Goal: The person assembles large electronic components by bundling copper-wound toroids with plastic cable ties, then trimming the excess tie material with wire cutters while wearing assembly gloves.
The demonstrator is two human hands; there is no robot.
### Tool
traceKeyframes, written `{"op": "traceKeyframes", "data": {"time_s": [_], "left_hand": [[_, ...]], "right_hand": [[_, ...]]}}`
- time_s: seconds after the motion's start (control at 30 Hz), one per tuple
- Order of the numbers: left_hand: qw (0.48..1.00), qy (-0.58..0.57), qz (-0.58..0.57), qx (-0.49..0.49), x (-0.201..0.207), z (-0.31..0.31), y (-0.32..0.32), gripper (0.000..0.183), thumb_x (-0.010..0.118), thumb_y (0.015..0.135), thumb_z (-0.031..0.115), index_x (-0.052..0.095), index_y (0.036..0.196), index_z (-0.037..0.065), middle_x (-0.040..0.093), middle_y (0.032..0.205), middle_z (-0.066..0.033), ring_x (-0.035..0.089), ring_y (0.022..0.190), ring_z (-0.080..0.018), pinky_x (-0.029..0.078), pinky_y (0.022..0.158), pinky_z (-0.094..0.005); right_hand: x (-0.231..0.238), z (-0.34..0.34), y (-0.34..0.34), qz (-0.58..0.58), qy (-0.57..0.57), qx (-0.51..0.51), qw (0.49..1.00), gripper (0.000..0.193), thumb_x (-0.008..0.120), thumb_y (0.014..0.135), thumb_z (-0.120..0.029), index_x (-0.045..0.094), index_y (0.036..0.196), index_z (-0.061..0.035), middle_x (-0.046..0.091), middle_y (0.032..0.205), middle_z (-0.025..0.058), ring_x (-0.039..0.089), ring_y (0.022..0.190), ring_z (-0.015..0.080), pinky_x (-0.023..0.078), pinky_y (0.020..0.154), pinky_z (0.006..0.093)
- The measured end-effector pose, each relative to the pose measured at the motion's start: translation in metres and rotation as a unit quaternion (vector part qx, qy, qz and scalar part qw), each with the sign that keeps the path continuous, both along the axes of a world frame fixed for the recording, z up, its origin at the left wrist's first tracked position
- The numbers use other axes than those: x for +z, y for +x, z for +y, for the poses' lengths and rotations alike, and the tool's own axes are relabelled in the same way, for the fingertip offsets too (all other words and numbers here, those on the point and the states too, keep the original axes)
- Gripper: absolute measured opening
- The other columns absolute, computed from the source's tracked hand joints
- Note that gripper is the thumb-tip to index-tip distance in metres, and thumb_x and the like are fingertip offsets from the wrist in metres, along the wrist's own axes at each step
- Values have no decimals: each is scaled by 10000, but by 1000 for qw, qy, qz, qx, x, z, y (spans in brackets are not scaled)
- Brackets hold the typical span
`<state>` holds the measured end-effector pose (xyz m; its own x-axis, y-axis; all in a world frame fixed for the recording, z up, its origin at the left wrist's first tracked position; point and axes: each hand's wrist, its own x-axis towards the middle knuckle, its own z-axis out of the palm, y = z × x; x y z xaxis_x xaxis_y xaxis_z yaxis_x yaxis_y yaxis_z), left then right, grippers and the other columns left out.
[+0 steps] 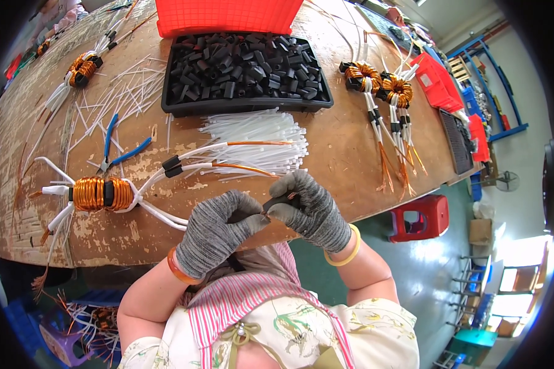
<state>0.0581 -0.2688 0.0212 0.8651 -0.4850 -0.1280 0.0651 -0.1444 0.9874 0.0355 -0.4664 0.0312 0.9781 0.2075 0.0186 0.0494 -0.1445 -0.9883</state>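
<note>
From afar, I watched the right hand [314, 212] and left hand [212, 229], fingers pinching a black sleeve [276, 202] at the bench's [335, 147] near edge.

The hands [311, 212] partly hide a black piece [278, 202]; the top edge crops the red bin [228, 17].

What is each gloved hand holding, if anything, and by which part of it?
The right hand holds a small black piece; where on it cannot be told. The left hand seems to pinch copper wire, probably near its end.
</note>
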Motion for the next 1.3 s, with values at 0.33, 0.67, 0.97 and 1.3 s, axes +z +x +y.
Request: {"op": "traceKeyframes", "data": {"time_s": [0.33,0.67,0.97,1.3], "left_hand": [[996,-14,-82,33,-13,11,-7,239,725,786,183,669,973,45,670,815,-102,654,747,-178,513,678,-304],[927,170,-332,-40,-13,25,-5,265,675,772,228,669,988,73,602,746,-113,591,681,-293,466,625,-382],[859,314,-405,-15,-36,83,-11,311,700,705,171,648,1004,104,602,880,-75,558,866,-288,416,810,-419],[850,266,-455,18,-55,98,-12,313,676,727,168,642,1036,127,597,873,-63,559,903,-300,448,814,-423]], "right_hand": [[9,6,-7,185,254,-18,949,257,735,777,-95,599,986,-31,630,897,23,592,861,107,480,789,254],[-7,26,-9,57,41,30,997,260,705,788,-17,593,1023,-16,648,937,35,603,878,127,489,798,262],[-18,32,-14,89,147,3,985,239,680,819,-37,593,1040,-10,664,939,44,610,886,106,494,803,266],[-27,63,-2,-14,-45,98,994,231,679,793,-19,628,1018,-20,679,954,67,612,915,172,492,815,316]]}}
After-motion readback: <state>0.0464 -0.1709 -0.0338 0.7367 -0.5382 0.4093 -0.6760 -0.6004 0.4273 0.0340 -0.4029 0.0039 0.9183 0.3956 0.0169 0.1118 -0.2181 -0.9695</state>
